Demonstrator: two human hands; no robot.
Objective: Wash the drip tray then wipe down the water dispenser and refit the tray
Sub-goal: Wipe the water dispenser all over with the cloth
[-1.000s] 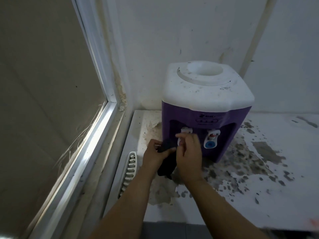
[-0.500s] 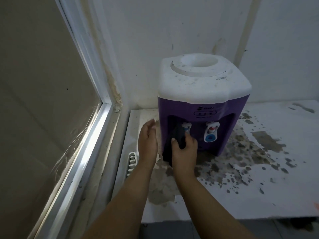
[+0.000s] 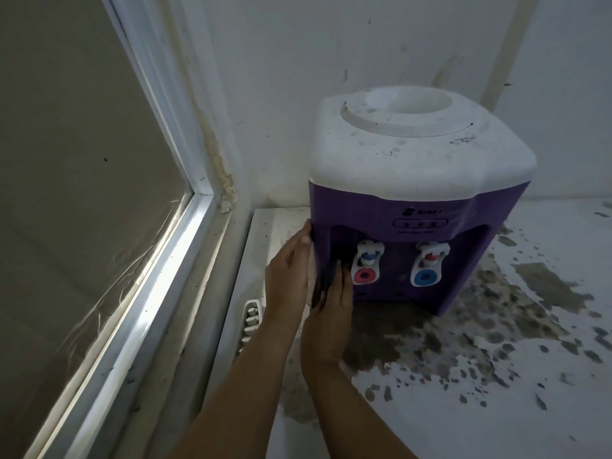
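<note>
The water dispenser (image 3: pixel 414 160) has a purple body and a dirty white top, and stands on the counter against the wall. My left hand (image 3: pixel 288 273) lies flat and open against its left side, fingertips at the front corner. My right hand (image 3: pixel 329 319) presses a dark cloth (image 3: pixel 326 276) onto the front recess, just left of the red tap (image 3: pixel 364 266). The blue tap (image 3: pixel 427 268) is to the right, untouched. The white slotted drip tray (image 3: pixel 250 321) lies on the counter left of my forearms, partly hidden by my left arm.
The white counter (image 3: pixel 496 409) is covered in dark stains in front of and to the right of the dispenser. A window with a white frame (image 3: pixel 172 276) runs close along the left. The wall stands right behind the dispenser.
My left hand let go of the cloth and went to the dispenser's left side. My right hand carried the cloth to the recess beside the red tap. The view moved closer.
</note>
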